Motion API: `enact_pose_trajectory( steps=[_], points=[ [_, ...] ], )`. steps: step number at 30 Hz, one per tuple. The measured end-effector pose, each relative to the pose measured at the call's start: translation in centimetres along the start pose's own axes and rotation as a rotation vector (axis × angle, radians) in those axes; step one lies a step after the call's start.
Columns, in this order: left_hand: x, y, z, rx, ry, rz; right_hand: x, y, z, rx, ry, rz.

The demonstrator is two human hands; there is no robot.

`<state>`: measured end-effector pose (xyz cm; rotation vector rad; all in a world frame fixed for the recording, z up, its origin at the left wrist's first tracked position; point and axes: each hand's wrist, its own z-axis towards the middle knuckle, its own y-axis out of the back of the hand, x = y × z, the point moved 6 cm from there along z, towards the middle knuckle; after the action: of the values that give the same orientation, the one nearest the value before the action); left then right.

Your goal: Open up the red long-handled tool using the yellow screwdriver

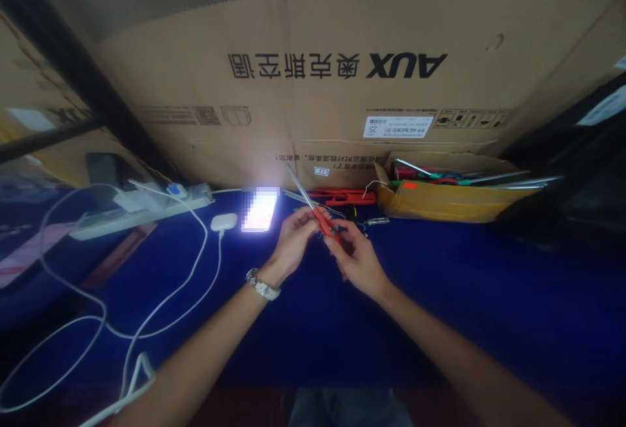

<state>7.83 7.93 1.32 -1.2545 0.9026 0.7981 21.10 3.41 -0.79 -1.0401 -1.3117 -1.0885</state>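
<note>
A makeshift home workshop or repair corner: a blue-covered desk (440, 296) backed by a big appliance carton (342, 88). Right below the carton sits an open box (440, 200) of screwdrivers; to its lower left, a power strip (141, 210) and white cables (161, 296).

Blue tabletop (464, 296) open along near and right edges. Cardboard box (440, 199), power strip (141, 208) and white cables (161, 303) obstruct far edge and left.

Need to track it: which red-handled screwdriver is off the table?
The red-handled screwdriver held in both hands, shaft angled up-left; the others lie in the cardboard tray.
</note>
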Motion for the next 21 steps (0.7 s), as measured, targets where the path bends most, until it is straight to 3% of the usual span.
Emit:
enact_pose_trajectory(
  steps=[3, 11, 21],
  points=[
    [0.08, 0.03, -0.02, -0.019, -0.002, 0.001, 0.64, 0.4, -0.05, -0.084, 0.093, -0.087],
    [0.6, 0.43, 0.02, -0.119, 0.001, 0.039, 0.52, 0.43, 0.15, -0.104, 0.087, -0.202],
    [0.62, 0.66, -0.06, -0.132, -0.015, 0.104, 0.13, 0.81, 0.72, -0.082, 0.004, -0.068]
  ],
)
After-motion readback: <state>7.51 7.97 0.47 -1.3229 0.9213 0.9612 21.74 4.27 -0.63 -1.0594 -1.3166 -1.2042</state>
